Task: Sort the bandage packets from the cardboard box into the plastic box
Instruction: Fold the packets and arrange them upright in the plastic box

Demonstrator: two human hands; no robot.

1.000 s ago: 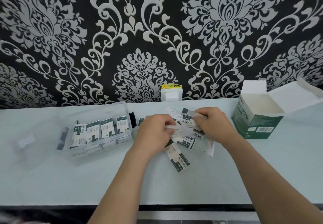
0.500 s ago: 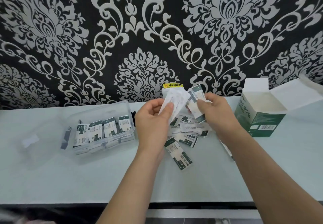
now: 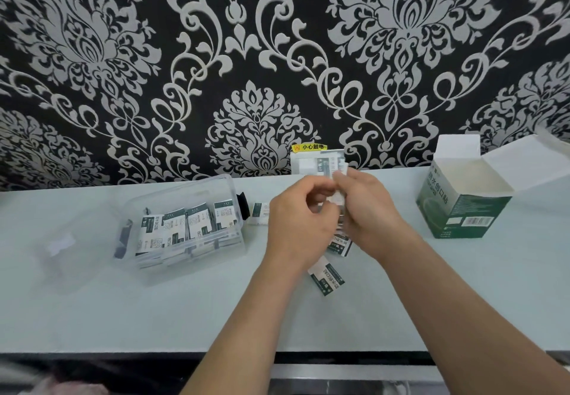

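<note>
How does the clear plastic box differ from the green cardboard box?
The plastic box is clear and low; the cardboard box is green, opaque and taller. The plastic box holds rows of bandage packets; no packets show inside the cardboard box. Both stand open on the table.

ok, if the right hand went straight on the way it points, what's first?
The left hand: the right hand points at it, both on the held packets. Beyond, likely the wall socket; depth unclear.
</note>
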